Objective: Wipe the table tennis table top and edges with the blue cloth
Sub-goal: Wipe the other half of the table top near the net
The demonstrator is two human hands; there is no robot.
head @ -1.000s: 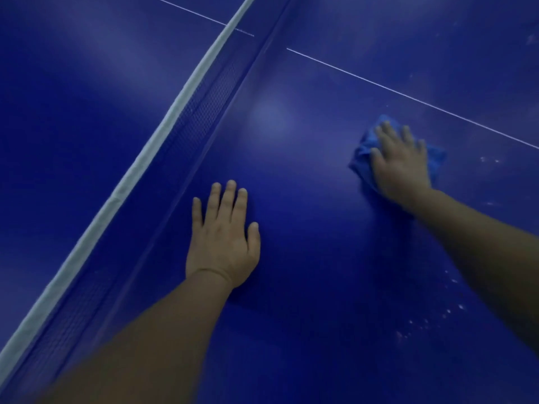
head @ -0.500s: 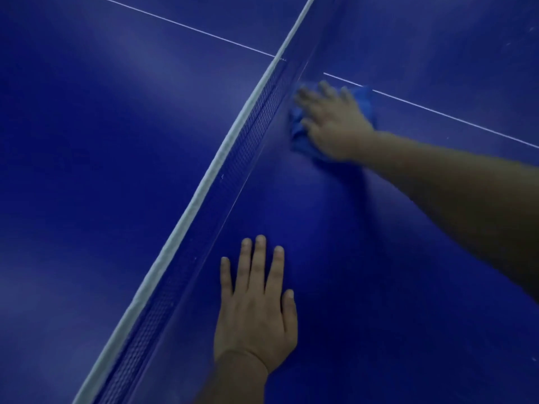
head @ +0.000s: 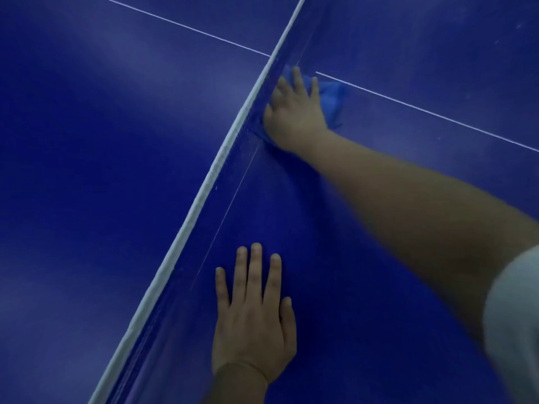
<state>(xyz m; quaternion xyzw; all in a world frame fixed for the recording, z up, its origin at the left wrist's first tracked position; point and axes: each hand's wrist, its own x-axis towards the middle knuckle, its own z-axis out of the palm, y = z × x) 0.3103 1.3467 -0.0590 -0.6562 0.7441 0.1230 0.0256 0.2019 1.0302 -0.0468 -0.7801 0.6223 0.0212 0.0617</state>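
Note:
The dark blue table tennis table top [head: 364, 272] fills the view. My right hand [head: 294, 112] presses the blue cloth [head: 332, 100] flat on the table, right against the foot of the net, close to the white centre line [head: 423, 110]. Most of the cloth is hidden under the palm; its right part shows. My left hand [head: 253, 319] lies flat on the table nearer to me, fingers spread, holding nothing.
The net [head: 204, 193] with its white top band runs diagonally from bottom left to top centre and stands upright between the two table halves. The far half [head: 102, 141] lies to its left. A pale sleeve [head: 516, 325] shows at the right edge.
My right hand has slid the cloth left across the table from the open area up to the net. My left hand stays flat on the table; the view has shifted.

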